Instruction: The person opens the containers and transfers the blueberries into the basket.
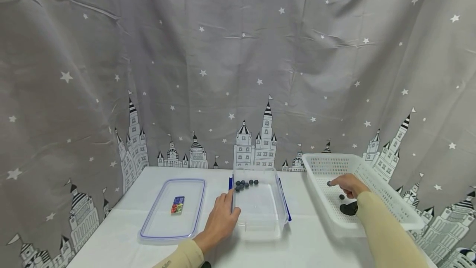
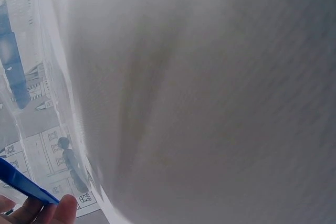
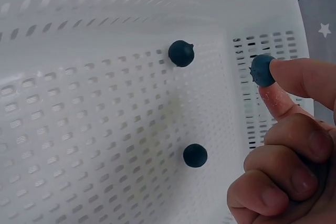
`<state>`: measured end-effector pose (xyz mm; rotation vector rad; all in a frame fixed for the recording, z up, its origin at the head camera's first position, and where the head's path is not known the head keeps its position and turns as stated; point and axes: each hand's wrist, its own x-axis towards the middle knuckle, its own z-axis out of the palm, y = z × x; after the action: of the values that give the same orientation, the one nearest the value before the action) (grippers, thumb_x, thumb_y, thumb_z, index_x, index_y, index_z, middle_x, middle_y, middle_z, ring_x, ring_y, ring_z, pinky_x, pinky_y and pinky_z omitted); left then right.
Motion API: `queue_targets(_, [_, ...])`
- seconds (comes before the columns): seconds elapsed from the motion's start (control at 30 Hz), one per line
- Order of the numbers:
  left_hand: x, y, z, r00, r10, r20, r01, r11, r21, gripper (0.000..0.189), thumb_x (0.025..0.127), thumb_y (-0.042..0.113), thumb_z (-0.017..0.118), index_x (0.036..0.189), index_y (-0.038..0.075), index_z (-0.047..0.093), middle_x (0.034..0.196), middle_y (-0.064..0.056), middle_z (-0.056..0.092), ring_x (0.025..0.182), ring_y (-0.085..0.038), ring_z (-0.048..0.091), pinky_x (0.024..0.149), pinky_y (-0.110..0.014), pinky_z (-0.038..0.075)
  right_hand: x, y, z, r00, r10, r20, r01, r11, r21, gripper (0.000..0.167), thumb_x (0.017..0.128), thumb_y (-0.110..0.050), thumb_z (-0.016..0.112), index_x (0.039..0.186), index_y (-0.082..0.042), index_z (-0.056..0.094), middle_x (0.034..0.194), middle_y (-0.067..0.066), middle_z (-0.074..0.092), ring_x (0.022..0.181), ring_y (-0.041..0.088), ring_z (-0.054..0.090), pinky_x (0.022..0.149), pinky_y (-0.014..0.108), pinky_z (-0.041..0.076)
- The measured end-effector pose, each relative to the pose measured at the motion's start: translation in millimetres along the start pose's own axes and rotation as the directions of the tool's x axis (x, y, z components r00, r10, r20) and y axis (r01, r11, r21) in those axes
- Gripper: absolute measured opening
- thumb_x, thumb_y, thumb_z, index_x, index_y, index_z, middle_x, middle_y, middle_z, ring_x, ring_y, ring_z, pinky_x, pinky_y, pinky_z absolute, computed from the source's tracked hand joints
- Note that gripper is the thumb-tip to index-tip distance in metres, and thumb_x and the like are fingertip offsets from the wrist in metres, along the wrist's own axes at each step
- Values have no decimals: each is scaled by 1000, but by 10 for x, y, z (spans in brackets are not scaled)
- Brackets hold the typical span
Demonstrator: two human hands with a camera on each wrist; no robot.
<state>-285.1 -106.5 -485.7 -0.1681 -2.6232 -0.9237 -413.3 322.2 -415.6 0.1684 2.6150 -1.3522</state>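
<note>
Between the thumb and index finger of my right hand (image 1: 348,184) a blueberry (image 3: 262,70) is pinched; its other fingers are curled. Hand and berry are inside the white perforated basket (image 1: 310,168), above its floor. Two more blueberries show in the right wrist view, one near the basket wall (image 3: 181,53) and another lower down. My left hand (image 1: 221,217) grips the left side of a clear plastic container (image 1: 260,214), its fingers touching the blue side clip (image 2: 23,182). Several blueberries (image 1: 242,183) lie together at the container's far left.
Left of the container, a clear lid (image 1: 169,228) with a blue seal and a colourful label (image 1: 177,204) lies flat on the white table (image 1: 122,222). Behind the table hangs a grey curtain (image 1: 208,94) with stars and castles.
</note>
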Motion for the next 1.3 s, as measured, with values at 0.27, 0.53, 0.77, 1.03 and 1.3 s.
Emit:
queue_targets(0.27, [5, -7, 1, 1000, -6, 10, 6, 1000, -2, 65, 94, 26, 51, 152, 0, 39, 132, -18, 53, 121, -31, 52, 105, -50, 45, 46, 121, 26, 999, 38, -12, -39, 998, -46, 40, 90, -19, 67, 60, -17, 41, 53, -8, 26, 50, 9, 24, 48, 23, 28])
queue_targets(0.53, [4, -1, 10, 1000, -8, 14, 8, 1000, 7, 65, 94, 27, 51, 152, 0, 39, 131, -17, 53, 120, -30, 53, 104, -50, 46, -15, 127, 32, 998, 61, 0, -61, 996, -64, 48, 90, -19, 65, 54, -20, 33, 53, -8, 27, 50, 9, 25, 49, 22, 28])
queue_targets(0.77, [5, 4, 9, 1000, -5, 15, 5, 1000, 13, 65, 94, 27, 51, 152, 0, 39, 131, -17, 53, 119, -30, 53, 104, -50, 46, -8, 177, 54, 997, 81, -13, -81, 995, -56, 41, 90, -18, 65, 58, -16, 39, 55, -6, 30, 51, 9, 26, 49, 23, 29])
queue_targets(1.03, [4, 0, 4, 1000, 0, 6, 0, 1000, 14, 65, 93, 26, 52, 151, -1, 40, 130, -17, 54, 118, -30, 53, 103, -50, 46, -35, 163, 31, 997, 77, -9, -77, 996, -50, 43, 90, -18, 64, 55, -18, 38, 53, -7, 30, 50, 9, 26, 49, 22, 29])
queue_targets(1.3, [7, 1, 9, 1000, -1, 8, 1, 1000, 17, 65, 93, 26, 52, 151, -1, 40, 130, -18, 54, 118, -30, 53, 103, -50, 46, 19, 85, 59, 1000, -25, 0, 25, 999, -46, 29, 90, -18, 63, 65, -9, 52, 53, -7, 31, 49, 8, 27, 48, 23, 30])
